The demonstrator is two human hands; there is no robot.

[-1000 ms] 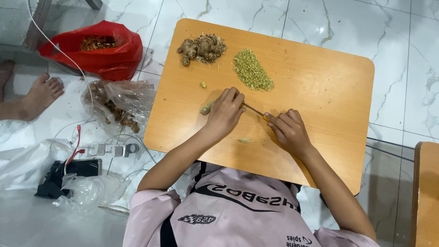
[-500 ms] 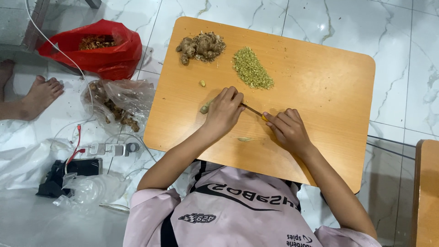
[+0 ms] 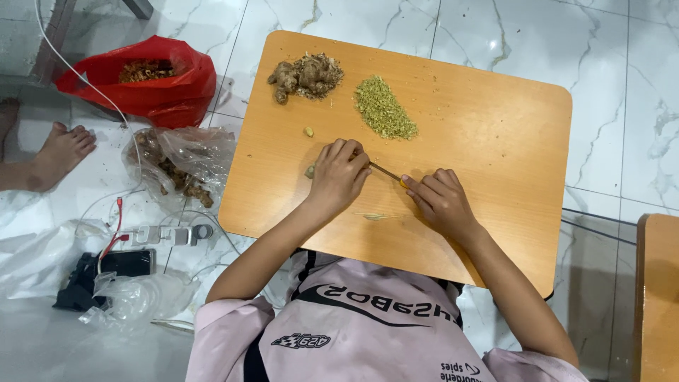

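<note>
My left hand [image 3: 338, 175] rests fingers-down on the orange wooden board [image 3: 495, 141], covering a small piece of ginger [image 3: 310, 170] that peeks out at its left side. My right hand [image 3: 440, 200] pinches the end of a thin knife [image 3: 385, 171], whose blade runs slantwise up to the left hand's fingertips. A heap of whole ginger roots [image 3: 305, 76] lies at the board's far left. Beside it is a pile of finely chopped greenish-yellow bits [image 3: 384, 110]. One small ginger chunk [image 3: 308, 131] sits alone above my left hand.
A red plastic bag [image 3: 145, 81] of scraps and a clear bag of ginger [image 3: 180, 166] lie on the marble floor to the left. Another person's bare foot [image 3: 53, 152], a power strip [image 3: 170, 234] with cables, and a second wooden board [image 3: 658, 297] at the right edge are nearby.
Both hands stay in nearly the same place over the board, with only slight finger movement around the knife. The piles have not changed.
</note>
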